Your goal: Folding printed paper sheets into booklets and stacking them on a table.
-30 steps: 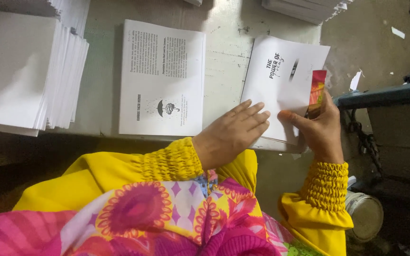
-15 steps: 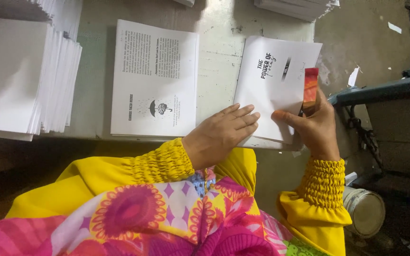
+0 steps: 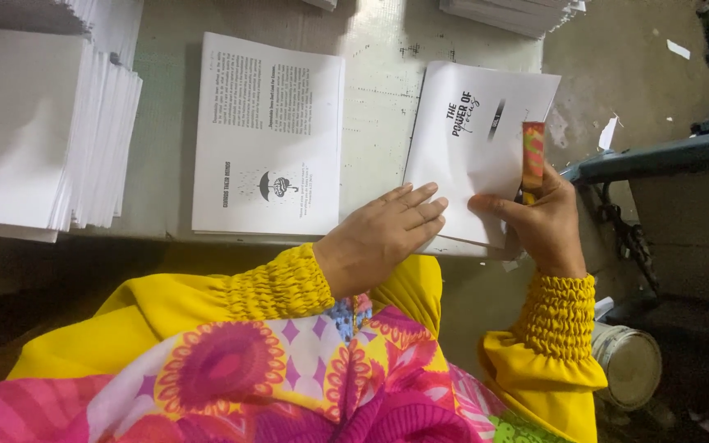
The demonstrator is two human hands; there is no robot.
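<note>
A white printed sheet with a dark title (image 3: pixel 478 139) lies at the right end of the pale table (image 3: pixel 379 82). My left hand (image 3: pixel 383 238) rests flat on its near edge, fingers together and stretched out, gripping nothing. My right hand (image 3: pixel 539 226) is closed around a short red, orange and green stick (image 3: pixel 532 156). It holds the stick upright against the sheet's right edge, with the thumb pressing on the paper. Yellow gathered sleeves cover both wrists.
A second printed sheet with text and a small umbrella drawing (image 3: pixel 268 135) lies to the left. A tall stack of white paper (image 3: pixel 38 123) stands at far left, and another stack (image 3: pixel 510 12) at the back. A metal can (image 3: pixel 629 365) sits on the floor beside a dark frame (image 3: pixel 658 152).
Both hands stay on the titled sheet, and the stick stays at its right edge. The view has shifted slightly. Nothing was picked up or let go.
</note>
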